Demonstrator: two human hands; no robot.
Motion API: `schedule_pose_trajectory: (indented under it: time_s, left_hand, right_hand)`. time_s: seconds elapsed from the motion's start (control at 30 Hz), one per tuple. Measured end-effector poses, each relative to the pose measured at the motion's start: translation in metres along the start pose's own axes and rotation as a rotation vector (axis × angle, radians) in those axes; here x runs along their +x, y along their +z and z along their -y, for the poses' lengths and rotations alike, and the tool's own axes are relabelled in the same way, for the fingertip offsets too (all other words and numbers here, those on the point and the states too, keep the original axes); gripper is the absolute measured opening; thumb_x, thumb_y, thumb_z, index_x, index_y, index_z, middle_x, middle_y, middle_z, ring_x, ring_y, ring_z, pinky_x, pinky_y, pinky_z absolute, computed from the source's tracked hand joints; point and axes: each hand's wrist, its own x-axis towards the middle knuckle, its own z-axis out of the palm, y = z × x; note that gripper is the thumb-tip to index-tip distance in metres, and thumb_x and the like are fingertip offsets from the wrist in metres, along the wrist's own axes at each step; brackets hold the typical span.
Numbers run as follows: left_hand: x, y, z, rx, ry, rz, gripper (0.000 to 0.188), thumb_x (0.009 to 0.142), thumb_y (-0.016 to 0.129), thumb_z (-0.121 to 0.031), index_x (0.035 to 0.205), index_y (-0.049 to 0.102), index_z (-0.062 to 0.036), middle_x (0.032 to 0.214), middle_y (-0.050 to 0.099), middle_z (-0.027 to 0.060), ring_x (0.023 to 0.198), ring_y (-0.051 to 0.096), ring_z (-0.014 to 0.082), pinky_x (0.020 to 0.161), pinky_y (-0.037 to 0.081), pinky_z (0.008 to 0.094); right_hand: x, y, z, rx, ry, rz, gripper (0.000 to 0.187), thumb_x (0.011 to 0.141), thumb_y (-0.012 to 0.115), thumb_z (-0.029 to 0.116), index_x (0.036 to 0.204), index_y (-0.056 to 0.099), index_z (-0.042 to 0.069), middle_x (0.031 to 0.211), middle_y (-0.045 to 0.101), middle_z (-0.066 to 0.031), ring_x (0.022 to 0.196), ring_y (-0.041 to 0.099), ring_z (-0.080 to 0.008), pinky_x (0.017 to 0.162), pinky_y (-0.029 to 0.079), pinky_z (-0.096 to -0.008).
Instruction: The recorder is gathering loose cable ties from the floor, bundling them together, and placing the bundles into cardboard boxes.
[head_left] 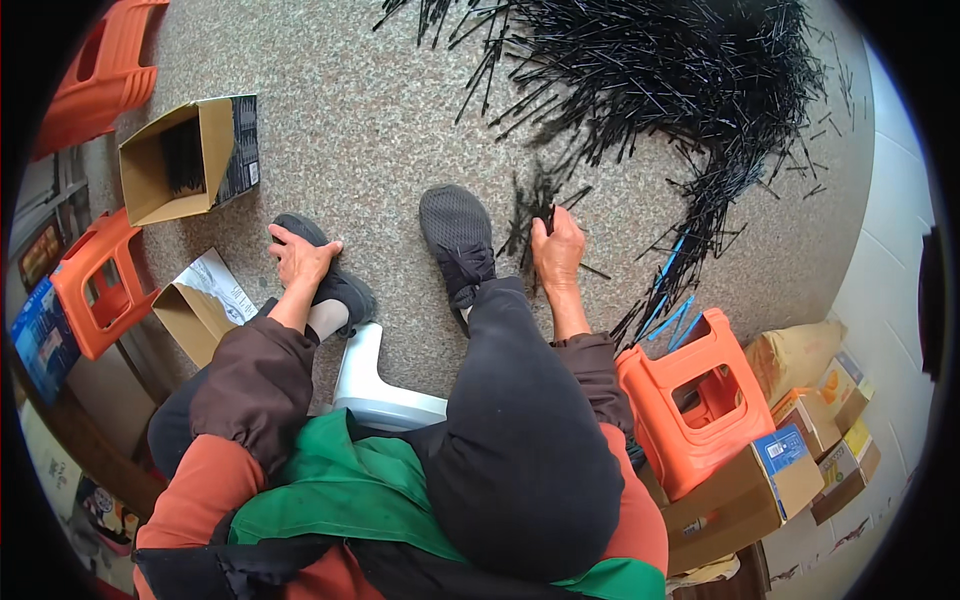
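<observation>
Many thin black sticks lie in a big heap [670, 75] at the far right, with loose ones trailing toward me. My right hand [560, 247] is closed, fingers curled round a small bunch of these black sticks [537, 205] just in front of the heap; the bunch is smeared by motion. Its far end is hard to tell from sticks on the floor. My left hand [303, 260] rests at my left shoe [345, 285], thumb and fingers apart, holding nothing. Left of it stands an open cardboard box [165, 170] with black sticks inside.
A second open carton [205, 300] lies nearer on the left. Orange plastic stools [105, 280] stand on the left, another stool [690, 400] at the right by several cardboard boxes [735, 500]. Blue strips [672, 315] lie among sticks there. Beneath me is a white stool [375, 390].
</observation>
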Motion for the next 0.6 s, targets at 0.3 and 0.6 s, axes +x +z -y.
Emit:
schedule_pose_trajectory:
  time_s: [0.3, 0.6]
  left_hand:
    - [0.011, -0.006, 0.008, -0.006, 0.041, 0.022, 0.123, 0.053, 0.081, -0.041, 0.138, -0.001, -0.0049, 0.129, 0.03, 0.0237, 0.11, 0.046, 0.0371, 0.09, 0.042, 0.0424]
    - [0.017, -0.005, 0.009, 0.024, 0.053, 0.011, 0.124, 0.053, 0.081, -0.039, 0.138, -0.003, -0.0051, 0.13, 0.029, 0.0215, 0.107, 0.049, 0.0358, 0.089, 0.044, 0.0401]
  right_hand:
    - [-0.033, -0.033, -0.054, 0.116, 0.382, -0.122, 0.032, 0.084, 0.056, 0.024, 0.068, 0.054, -0.004, 0.056, 0.049, -0.0168, 0.052, 0.042, -0.0221, 0.051, 0.036, -0.0359]
    - [-0.065, -0.038, -0.098, 0.554, 0.772, -0.185, 0.032, 0.088, 0.049, 0.034, 0.071, 0.054, 0.007, 0.055, 0.05, 0.0001, 0.043, 0.044, -0.0073, 0.033, 0.031, -0.0211]
